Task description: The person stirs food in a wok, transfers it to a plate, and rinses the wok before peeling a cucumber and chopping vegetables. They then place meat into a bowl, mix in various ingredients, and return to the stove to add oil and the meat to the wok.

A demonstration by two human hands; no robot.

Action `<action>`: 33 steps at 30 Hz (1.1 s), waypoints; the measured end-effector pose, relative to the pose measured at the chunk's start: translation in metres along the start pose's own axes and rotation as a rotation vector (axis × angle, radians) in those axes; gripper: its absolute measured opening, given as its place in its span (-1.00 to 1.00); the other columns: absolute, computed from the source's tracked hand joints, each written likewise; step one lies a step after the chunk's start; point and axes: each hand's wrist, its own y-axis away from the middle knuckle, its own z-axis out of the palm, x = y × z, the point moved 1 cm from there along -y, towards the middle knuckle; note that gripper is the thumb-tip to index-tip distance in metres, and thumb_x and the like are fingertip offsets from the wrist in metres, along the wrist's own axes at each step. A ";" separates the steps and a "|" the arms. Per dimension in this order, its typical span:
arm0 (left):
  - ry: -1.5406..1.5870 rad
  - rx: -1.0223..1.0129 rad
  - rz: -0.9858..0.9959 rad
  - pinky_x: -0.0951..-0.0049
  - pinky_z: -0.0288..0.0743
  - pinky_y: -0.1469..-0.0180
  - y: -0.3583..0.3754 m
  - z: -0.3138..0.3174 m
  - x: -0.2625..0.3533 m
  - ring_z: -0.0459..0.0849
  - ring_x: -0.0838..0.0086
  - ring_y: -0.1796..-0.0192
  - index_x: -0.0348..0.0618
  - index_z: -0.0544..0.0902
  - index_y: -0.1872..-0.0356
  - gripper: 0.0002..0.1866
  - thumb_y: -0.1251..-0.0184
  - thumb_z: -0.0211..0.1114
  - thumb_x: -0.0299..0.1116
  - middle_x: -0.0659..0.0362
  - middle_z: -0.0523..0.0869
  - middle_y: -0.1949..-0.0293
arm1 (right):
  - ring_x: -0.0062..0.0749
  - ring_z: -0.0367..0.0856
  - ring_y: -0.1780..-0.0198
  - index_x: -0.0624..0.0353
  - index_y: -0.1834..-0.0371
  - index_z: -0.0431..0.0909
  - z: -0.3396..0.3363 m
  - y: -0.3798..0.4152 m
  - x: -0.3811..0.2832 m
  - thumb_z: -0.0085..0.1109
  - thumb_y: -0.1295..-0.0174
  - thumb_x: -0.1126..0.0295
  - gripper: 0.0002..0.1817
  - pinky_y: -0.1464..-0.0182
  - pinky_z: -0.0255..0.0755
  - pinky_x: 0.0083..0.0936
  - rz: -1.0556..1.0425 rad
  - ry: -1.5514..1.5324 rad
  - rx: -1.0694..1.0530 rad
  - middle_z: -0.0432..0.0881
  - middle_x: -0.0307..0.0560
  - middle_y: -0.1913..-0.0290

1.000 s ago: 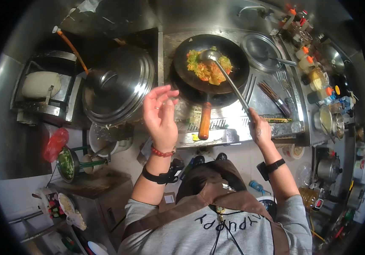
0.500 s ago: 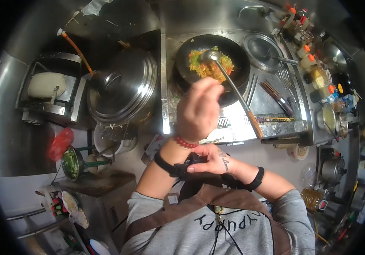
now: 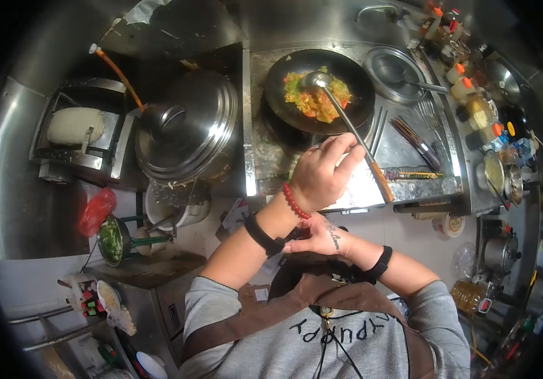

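Observation:
A black wok point(image 3: 360, 95) of orange and green stir-fry point(image 3: 315, 101) sits on the burner. A steel ladle point(image 3: 347, 126) rests in it, its wooden grip point(image 3: 382, 183) lying free on the stove edge. My left hand point(image 3: 322, 177) hovers low over the stove front with fingers curled, their tips against the ladle shaft. The wok handle is hidden beneath it. My right hand point(image 3: 319, 237) reaches across my chest and pinches the black wristband point(image 3: 265, 235) on my left forearm, just below a red bead bracelet point(image 3: 295, 201).
A big steel lid point(image 3: 186, 129) covers a pot left of the wok. An empty steel bowl point(image 3: 391, 69) and chopsticks point(image 3: 413, 142) lie to the right, with seasoning bottles point(image 3: 467, 95) beyond. A small pan of greens point(image 3: 112, 240) sits lower left beside a red bag point(image 3: 94, 211).
My right hand let go of the ladle and moved to my left wrist. My left hand dropped from raised and open to curled over the wok handle area. The ladle stayed in the wok.

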 end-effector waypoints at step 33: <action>1.370 -0.086 -1.613 0.52 0.48 0.51 0.131 0.070 -0.060 0.59 0.44 0.46 -0.18 0.34 -0.01 -0.67 -0.38 0.06 -0.19 -0.01 0.63 0.24 | -0.34 0.57 0.38 0.33 -0.14 0.33 -0.178 0.074 0.032 0.12 -0.09 0.45 -0.51 0.26 0.47 -0.45 0.148 0.745 0.900 0.58 0.03 0.42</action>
